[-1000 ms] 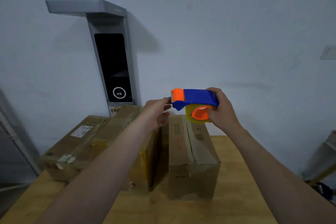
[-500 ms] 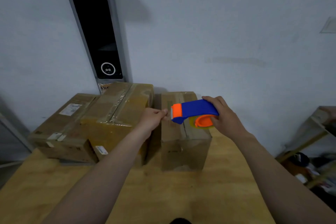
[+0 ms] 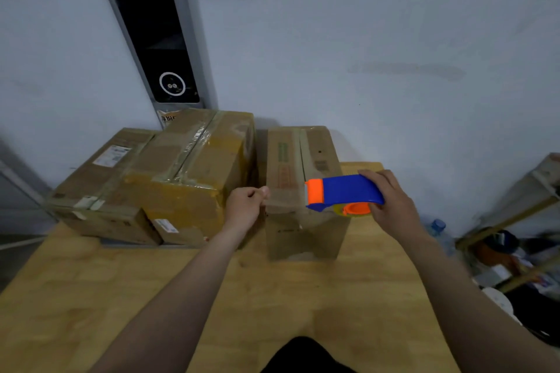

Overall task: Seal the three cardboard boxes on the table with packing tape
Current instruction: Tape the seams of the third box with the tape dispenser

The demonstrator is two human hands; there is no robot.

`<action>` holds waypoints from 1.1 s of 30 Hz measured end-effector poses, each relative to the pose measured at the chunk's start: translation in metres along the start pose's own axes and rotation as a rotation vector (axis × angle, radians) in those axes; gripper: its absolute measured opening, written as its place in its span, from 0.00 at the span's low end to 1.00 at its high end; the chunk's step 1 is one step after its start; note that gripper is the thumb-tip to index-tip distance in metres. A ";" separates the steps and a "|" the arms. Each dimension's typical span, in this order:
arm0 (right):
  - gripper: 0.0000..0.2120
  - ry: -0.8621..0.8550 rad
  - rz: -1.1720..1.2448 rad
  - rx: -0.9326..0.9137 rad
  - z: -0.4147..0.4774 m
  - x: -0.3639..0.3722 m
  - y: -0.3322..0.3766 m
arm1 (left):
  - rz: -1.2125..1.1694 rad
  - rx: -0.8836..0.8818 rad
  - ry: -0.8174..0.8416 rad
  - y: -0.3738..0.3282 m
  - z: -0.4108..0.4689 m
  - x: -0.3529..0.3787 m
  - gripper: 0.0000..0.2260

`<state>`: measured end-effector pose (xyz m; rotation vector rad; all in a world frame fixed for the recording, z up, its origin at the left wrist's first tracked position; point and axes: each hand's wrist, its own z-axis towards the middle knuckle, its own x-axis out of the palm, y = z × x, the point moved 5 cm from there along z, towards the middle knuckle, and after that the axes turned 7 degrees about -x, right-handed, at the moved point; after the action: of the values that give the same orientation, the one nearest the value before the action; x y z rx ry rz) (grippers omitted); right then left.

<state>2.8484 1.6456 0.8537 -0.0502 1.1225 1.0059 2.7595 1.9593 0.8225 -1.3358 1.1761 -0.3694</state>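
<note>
Three cardboard boxes stand at the back of the wooden table (image 3: 272, 297). The left box (image 3: 100, 188) and the middle box (image 3: 194, 172) carry shiny tape along their top seams. The narrow right box (image 3: 303, 157) shows a bare seam between its flaps. My right hand (image 3: 391, 206) grips a blue and orange tape dispenser (image 3: 342, 192) above the near end of that box. My left hand (image 3: 247, 204) pinches the free end of the clear tape (image 3: 285, 198), which stretches from the dispenser across the box's front top edge.
A grey panel with a black screen (image 3: 157, 39) stands against the wall behind the boxes. At the right, beyond the table edge, are a wooden rack (image 3: 515, 221), a plastic bottle (image 3: 438, 227) and clutter on the floor.
Both hands have dropped from above the boxes to the near top edge of the right box. My left hand has drawn away from the dispenser, pulling out a strip of tape.
</note>
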 end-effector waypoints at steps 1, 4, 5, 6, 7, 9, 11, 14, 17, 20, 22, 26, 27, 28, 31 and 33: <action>0.37 -0.014 -0.007 0.021 -0.002 -0.003 -0.009 | 0.001 -0.014 -0.001 0.006 0.002 -0.004 0.14; 0.37 -0.009 0.015 0.037 -0.009 -0.001 -0.026 | 0.000 -0.034 0.027 0.024 0.005 -0.001 0.14; 0.36 0.000 0.022 0.035 -0.010 0.003 -0.028 | -0.015 -0.044 0.022 0.030 0.005 0.003 0.15; 0.36 0.012 0.016 0.030 -0.011 0.007 -0.029 | -0.028 -0.055 0.014 0.036 0.006 0.006 0.14; 0.35 0.031 0.001 0.019 -0.012 0.012 -0.029 | -0.034 -0.063 0.008 0.042 0.006 0.009 0.14; 0.32 0.069 -0.018 0.006 -0.013 0.020 -0.031 | -0.037 -0.081 0.000 0.051 0.008 0.013 0.11; 0.30 0.090 -0.022 0.002 -0.012 0.027 -0.032 | -0.037 -0.092 -0.034 0.058 0.010 0.015 0.12; 0.31 0.114 -0.051 -0.015 -0.009 0.036 -0.032 | -0.088 -0.101 -0.073 0.067 0.012 0.020 0.15; 0.31 0.126 -0.076 -0.016 -0.004 0.040 -0.029 | -0.143 -0.100 -0.113 0.077 0.018 0.022 0.15; 0.32 0.130 -0.105 -0.011 0.001 0.044 -0.026 | -0.137 -0.090 -0.152 0.082 0.022 0.025 0.15; 0.32 0.146 -0.131 -0.008 0.004 0.046 -0.024 | -0.156 -0.073 -0.149 0.082 0.025 0.028 0.14; 0.32 0.174 -0.171 -0.026 0.010 0.049 -0.020 | -0.192 -0.078 -0.153 0.089 0.035 0.034 0.13; 0.32 0.182 -0.180 -0.032 0.012 0.050 -0.019 | -0.199 -0.074 -0.158 0.090 0.037 0.036 0.12; 0.32 0.188 -0.187 -0.038 0.013 0.051 -0.019 | -0.199 -0.071 -0.161 0.092 0.040 0.038 0.12; 0.31 0.203 -0.204 -0.049 0.017 0.053 -0.018 | -0.198 -0.076 -0.170 0.101 0.046 0.049 0.11; 0.30 0.205 -0.208 -0.039 0.018 0.054 -0.019 | -0.157 -0.067 -0.184 0.107 0.047 0.058 0.12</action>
<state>2.8779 1.6789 0.8131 -0.3015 1.2555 0.8496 2.7801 1.9689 0.6945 -1.4929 0.9408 -0.3147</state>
